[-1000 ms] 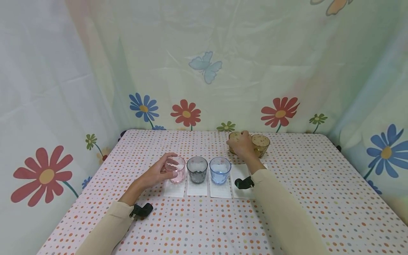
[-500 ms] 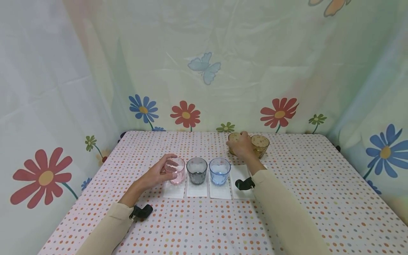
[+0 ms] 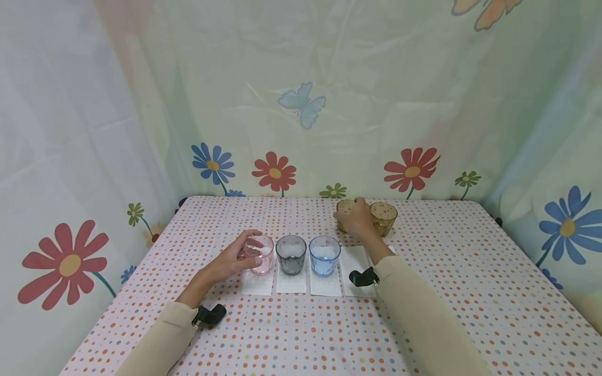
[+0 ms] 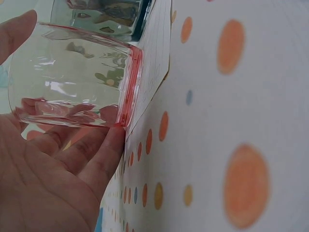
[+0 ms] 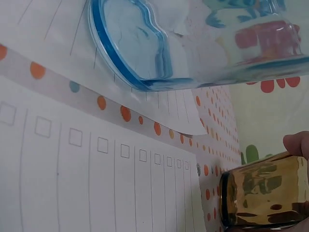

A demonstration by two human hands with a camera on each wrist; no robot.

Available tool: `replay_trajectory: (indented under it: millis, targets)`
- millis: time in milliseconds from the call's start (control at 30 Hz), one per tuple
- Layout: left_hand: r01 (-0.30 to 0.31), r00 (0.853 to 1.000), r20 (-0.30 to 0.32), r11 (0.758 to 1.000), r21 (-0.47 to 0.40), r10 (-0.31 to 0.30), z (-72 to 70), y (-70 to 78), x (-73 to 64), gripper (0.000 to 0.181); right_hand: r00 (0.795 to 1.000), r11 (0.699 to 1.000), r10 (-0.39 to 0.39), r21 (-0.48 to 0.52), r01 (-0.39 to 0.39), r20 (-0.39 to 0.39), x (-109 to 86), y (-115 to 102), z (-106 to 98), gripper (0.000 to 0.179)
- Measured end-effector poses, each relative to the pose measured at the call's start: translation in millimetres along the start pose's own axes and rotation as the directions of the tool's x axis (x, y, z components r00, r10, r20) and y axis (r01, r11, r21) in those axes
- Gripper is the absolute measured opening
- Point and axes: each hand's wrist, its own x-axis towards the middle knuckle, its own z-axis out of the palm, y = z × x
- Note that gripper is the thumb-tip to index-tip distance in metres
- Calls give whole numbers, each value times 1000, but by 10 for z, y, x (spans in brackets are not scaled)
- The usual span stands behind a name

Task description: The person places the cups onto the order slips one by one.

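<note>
My left hand curves round a pink-tinted clear glass, the leftmost of three in a row. In the left wrist view its fingers lie along the side of that glass, with the thumb by the opposite side near the rim. Farther back, my right hand grips the left one of two amber glasses from above. The other amber glass stands directly to its right, partly hidden by the wrist. Between the hands stand a grey glass and a blue glass.
White lined paper sheets lie under the pink, grey and blue glasses, one sheet under the blue. Another sheet lies to the right, beneath my right wrist. A dotted cloth covers the table, and a flowered curtain hangs behind.
The head view has tilted slightly, so the scene sits a little lower. Both hands and all the glasses keep their places.
</note>
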Motion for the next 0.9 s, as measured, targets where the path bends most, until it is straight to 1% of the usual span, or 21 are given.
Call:
replay_trajectory:
  millis: [300,433,633,733,900]
  targets:
    - [5,1000,-3,1000,5,-5,-4,-10,4,72,999,999,-45,0,45,1,1,16,14,90]
    - [7,1000,-1,1000,6,-7,0,-16,7,71,999,999,-43,12,43,-9,-26,25,3,90]
    - [16,1000,-8,1000,11,-16,5,-8,13,71,1000,999,-27,35,26,8,-60,32,-32,90]
    - [13,1000,-7,1000,9,-13,5,1,12,71,999,999,-32,20,31,6,-75,23,-46,91]
    - [10,1000,-6,1000,2,-10,7,2,7,71,998,998,-64,-18,64,6,-112,-2,-62,88]
